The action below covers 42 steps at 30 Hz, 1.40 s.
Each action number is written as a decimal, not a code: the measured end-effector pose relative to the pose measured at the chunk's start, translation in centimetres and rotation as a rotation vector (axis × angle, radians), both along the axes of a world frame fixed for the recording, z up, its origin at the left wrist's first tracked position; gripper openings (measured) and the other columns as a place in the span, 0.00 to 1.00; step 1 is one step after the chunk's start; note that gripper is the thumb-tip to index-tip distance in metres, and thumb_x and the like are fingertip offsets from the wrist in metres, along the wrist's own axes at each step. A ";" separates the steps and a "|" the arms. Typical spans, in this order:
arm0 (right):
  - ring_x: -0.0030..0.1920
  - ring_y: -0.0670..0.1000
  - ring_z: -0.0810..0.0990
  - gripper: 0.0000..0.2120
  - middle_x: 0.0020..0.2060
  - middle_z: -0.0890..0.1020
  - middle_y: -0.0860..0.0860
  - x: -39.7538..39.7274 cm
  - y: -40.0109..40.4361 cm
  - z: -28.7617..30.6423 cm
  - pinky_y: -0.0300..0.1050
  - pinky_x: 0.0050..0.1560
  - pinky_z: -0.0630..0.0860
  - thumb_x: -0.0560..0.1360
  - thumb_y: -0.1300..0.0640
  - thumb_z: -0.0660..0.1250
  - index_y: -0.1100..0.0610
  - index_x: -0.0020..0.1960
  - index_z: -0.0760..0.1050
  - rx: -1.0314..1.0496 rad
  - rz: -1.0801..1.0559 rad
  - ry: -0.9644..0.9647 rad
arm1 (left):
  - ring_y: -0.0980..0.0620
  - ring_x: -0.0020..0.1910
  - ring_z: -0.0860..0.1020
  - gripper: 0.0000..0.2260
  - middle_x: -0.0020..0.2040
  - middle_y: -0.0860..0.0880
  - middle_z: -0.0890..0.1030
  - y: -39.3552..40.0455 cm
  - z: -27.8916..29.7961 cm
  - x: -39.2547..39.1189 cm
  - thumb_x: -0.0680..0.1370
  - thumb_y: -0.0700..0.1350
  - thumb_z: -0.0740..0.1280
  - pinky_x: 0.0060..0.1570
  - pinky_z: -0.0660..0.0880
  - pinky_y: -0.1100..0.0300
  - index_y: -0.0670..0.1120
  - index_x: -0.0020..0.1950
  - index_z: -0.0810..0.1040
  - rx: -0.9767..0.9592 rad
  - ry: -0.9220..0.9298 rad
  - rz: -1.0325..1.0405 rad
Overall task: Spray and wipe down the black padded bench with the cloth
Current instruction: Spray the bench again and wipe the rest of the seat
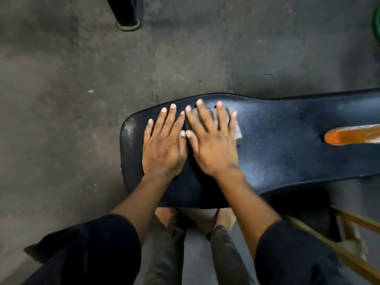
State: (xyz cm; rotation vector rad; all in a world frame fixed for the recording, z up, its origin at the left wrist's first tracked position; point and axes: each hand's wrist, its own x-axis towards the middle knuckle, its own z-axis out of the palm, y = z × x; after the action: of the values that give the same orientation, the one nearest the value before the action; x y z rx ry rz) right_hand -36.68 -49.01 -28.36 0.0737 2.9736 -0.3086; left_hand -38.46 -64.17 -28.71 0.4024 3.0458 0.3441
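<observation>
The black padded bench (pixel 287 153) stretches from the middle of the view to the right edge. My right hand (pixel 213 145) lies flat with spread fingers on a grey cloth (pixel 237 128), pressing it onto the pad; only the cloth's edges show around the fingers. Just left of it, my left hand (pixel 164 147) rests flat on the bare pad with fingers apart, thumb touching the right hand's thumb. An orange bottle (pixel 349 135) lies on its side on the bench at the right.
Grey concrete floor (pixel 72 99) surrounds the bench. A dark post on a round foot (pixel 129 23) stands at the top left. Yellow metal frame bars (pixel 353 239) run under the bench at the lower right. Something green (pixel 377 23) shows at the top right edge.
</observation>
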 end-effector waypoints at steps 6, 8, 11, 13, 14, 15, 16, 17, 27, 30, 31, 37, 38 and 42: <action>0.86 0.64 0.57 0.30 0.87 0.58 0.47 9.9 4.1 0.4 0.72 0.83 0.52 0.86 0.37 0.55 0.39 0.86 0.56 0.024 0.044 -0.044 | 0.50 0.86 0.60 0.25 0.87 0.51 0.62 0.5 0.7 0.0 0.86 0.49 0.55 0.84 0.57 0.42 0.53 0.85 0.66 0.011 0.004 0.020; 0.85 0.65 0.57 0.30 0.87 0.59 0.49 9.5 7.1 0.4 0.72 0.83 0.51 0.86 0.36 0.54 0.39 0.86 0.57 0.043 -0.038 -0.065 | 0.50 0.87 0.59 0.26 0.87 0.51 0.62 0.6 0.7 0.0 0.86 0.49 0.55 0.84 0.57 0.42 0.53 0.85 0.65 -0.006 0.000 0.016; 0.85 0.67 0.57 0.29 0.87 0.59 0.50 5.0 10.2 0.1 0.74 0.83 0.49 0.87 0.37 0.52 0.41 0.87 0.57 0.035 -0.138 -0.030 | 0.50 0.87 0.58 0.25 0.87 0.52 0.61 0.7 0.6 0.2 0.86 0.49 0.55 0.84 0.57 0.42 0.53 0.85 0.64 -0.020 0.012 0.014; 0.85 0.68 0.56 0.29 0.87 0.59 0.49 1.4 9.8 -0.3 0.75 0.83 0.48 0.87 0.37 0.51 0.41 0.87 0.57 0.011 -0.139 0.011 | 0.51 0.87 0.58 0.25 0.87 0.52 0.61 0.7 0.4 0.2 0.87 0.49 0.54 0.85 0.56 0.43 0.54 0.85 0.64 -0.015 0.019 0.018; 0.85 0.68 0.55 0.29 0.87 0.59 0.49 0.2 8.9 -0.5 0.75 0.83 0.47 0.87 0.38 0.51 0.41 0.87 0.57 0.005 -0.116 0.021 | 0.51 0.87 0.58 0.25 0.87 0.53 0.61 0.7 0.2 0.2 0.87 0.49 0.54 0.85 0.56 0.43 0.54 0.85 0.63 -0.010 0.022 0.021; 0.86 0.67 0.54 0.29 0.87 0.59 0.48 -0.5 7.6 -0.5 0.75 0.83 0.47 0.87 0.38 0.51 0.41 0.87 0.56 0.006 -0.083 0.028 | 0.51 0.87 0.58 0.25 0.87 0.53 0.61 0.7 0.2 0.2 0.87 0.49 0.54 0.85 0.55 0.44 0.54 0.85 0.64 -0.003 0.024 0.024; 0.86 0.67 0.54 0.30 0.87 0.59 0.47 -0.5 6.2 -0.5 0.75 0.83 0.47 0.86 0.38 0.52 0.41 0.87 0.56 0.004 -0.043 0.031 | 0.51 0.87 0.58 0.25 0.87 0.53 0.61 0.6 0.1 0.2 0.87 0.48 0.55 0.85 0.55 0.44 0.54 0.85 0.64 0.004 0.026 0.026; 0.86 0.67 0.54 0.30 0.87 0.58 0.47 0.0 4.8 -0.4 0.75 0.82 0.48 0.86 0.38 0.52 0.41 0.87 0.55 -0.001 0.006 0.034 | 0.51 0.87 0.58 0.25 0.87 0.53 0.61 0.6 0.1 0.2 0.87 0.48 0.55 0.85 0.55 0.44 0.54 0.85 0.64 0.014 0.025 0.025; 0.85 0.65 0.60 0.30 0.86 0.61 0.49 9.8 8.1 0.0 0.73 0.83 0.53 0.85 0.36 0.56 0.40 0.86 0.59 0.028 0.156 -0.017 | 0.50 0.87 0.59 0.23 0.87 0.50 0.63 -1.0 0.5 2.6 0.87 0.46 0.60 0.86 0.53 0.46 0.48 0.84 0.68 0.227 -0.030 0.220; 0.85 0.67 0.57 0.30 0.86 0.61 0.49 4.5 6.4 0.1 0.74 0.83 0.50 0.86 0.37 0.52 0.42 0.86 0.58 0.010 0.043 -0.003 | 0.59 0.86 0.53 0.27 0.88 0.52 0.57 -2.2 0.5 4.8 0.88 0.49 0.59 0.86 0.50 0.55 0.49 0.87 0.60 0.363 -0.015 0.358; 0.85 0.67 0.55 0.30 0.87 0.60 0.49 2.6 5.4 0.2 0.75 0.83 0.49 0.87 0.37 0.51 0.42 0.87 0.57 -0.006 0.026 0.008 | 0.62 0.86 0.52 0.27 0.89 0.53 0.56 -2.0 0.6 5.0 0.88 0.51 0.58 0.86 0.50 0.56 0.49 0.87 0.59 0.408 -0.020 0.390; 0.87 0.65 0.50 0.30 0.88 0.57 0.47 3.2 -5.1 0.8 0.74 0.83 0.47 0.87 0.39 0.51 0.42 0.87 0.54 -0.017 0.413 -0.013 | 0.50 0.86 0.60 0.26 0.87 0.47 0.62 -3.8 0.9 5.6 0.88 0.52 0.54 0.85 0.57 0.49 0.45 0.85 0.65 0.627 -0.027 0.561; 0.88 0.64 0.49 0.30 0.88 0.56 0.47 5.0 -5.3 0.9 0.73 0.83 0.48 0.87 0.40 0.51 0.42 0.87 0.54 -0.024 0.492 -0.018 | 0.50 0.87 0.58 0.27 0.87 0.47 0.62 -4.5 0.9 5.9 0.88 0.53 0.53 0.85 0.57 0.47 0.45 0.85 0.64 0.622 -0.058 0.582; 0.87 0.62 0.54 0.30 0.87 0.58 0.48 8.3 -2.3 0.9 0.72 0.83 0.54 0.86 0.38 0.55 0.41 0.87 0.56 0.015 0.513 -0.026 | 0.53 0.88 0.47 0.29 0.89 0.54 0.52 -6.5 0.0 7.9 0.88 0.58 0.48 0.85 0.54 0.42 0.50 0.88 0.56 0.403 -0.153 0.500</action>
State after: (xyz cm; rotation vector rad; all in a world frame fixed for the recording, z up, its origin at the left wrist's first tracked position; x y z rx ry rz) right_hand -28.38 -51.26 -27.42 -0.6628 2.8339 -0.2135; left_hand -30.53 -70.67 -28.74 -0.3733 2.8716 0.9657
